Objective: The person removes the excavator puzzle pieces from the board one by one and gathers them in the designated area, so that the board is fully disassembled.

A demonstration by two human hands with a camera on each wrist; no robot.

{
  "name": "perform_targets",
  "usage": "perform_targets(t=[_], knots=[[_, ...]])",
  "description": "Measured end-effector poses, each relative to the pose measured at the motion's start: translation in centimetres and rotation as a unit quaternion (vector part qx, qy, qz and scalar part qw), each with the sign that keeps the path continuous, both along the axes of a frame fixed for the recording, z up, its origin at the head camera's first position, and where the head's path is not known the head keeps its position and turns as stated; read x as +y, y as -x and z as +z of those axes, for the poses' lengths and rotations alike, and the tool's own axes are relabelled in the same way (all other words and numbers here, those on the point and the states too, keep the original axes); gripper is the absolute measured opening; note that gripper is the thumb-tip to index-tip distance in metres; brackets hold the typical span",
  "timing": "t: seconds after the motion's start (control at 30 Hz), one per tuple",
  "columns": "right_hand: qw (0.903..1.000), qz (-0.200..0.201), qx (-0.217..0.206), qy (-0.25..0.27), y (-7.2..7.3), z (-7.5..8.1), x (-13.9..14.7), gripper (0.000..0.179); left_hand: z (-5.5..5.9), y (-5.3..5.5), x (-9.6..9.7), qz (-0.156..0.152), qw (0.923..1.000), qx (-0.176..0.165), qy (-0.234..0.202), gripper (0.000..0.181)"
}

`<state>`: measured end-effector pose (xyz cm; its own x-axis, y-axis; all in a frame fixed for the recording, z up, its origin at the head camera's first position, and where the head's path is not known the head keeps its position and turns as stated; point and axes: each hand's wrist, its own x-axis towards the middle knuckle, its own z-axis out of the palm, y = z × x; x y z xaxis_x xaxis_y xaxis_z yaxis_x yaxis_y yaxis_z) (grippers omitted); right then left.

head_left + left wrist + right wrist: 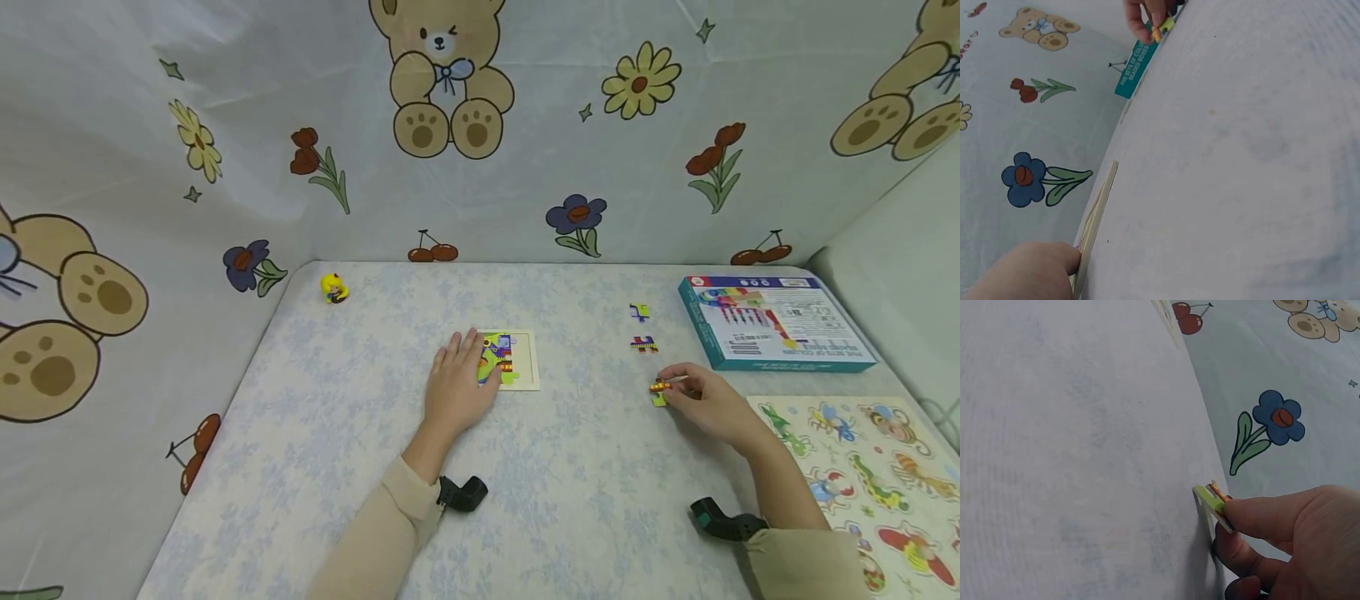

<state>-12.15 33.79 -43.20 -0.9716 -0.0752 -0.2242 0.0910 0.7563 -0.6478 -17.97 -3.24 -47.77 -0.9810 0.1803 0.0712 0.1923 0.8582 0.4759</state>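
Note:
My left hand lies with its fingers extended over the left side of a small wooden jigsaw puzzle tray, hiding part of it. Colourful fitted pieces fill the visible left portion of the tray, while a pale bare strip shows along its right. In the left wrist view the thumb rests at the tray's edge. Well to the right, my right hand pinches a jigsaw piece between thumb and fingers, showing lime green and orange, tilted close over the table. The fingers cover part of that piece.
Two loose jigsaw pieces, one green and purple and one multicoloured, lie beyond the right hand. A teal-sided box sits at the back right, with an animal-picture board before it. A yellow figurine stands back left.

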Motion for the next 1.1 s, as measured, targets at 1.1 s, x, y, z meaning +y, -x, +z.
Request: perform_targets(t=[1.1], knots=[[0.9955, 0.000, 0.092, -0.021, 2.7, 0.6, -5.6, 0.031, 0.1, -0.1, -0.1, -0.006, 0.9999, 0.002, 0.013, 0.070]])
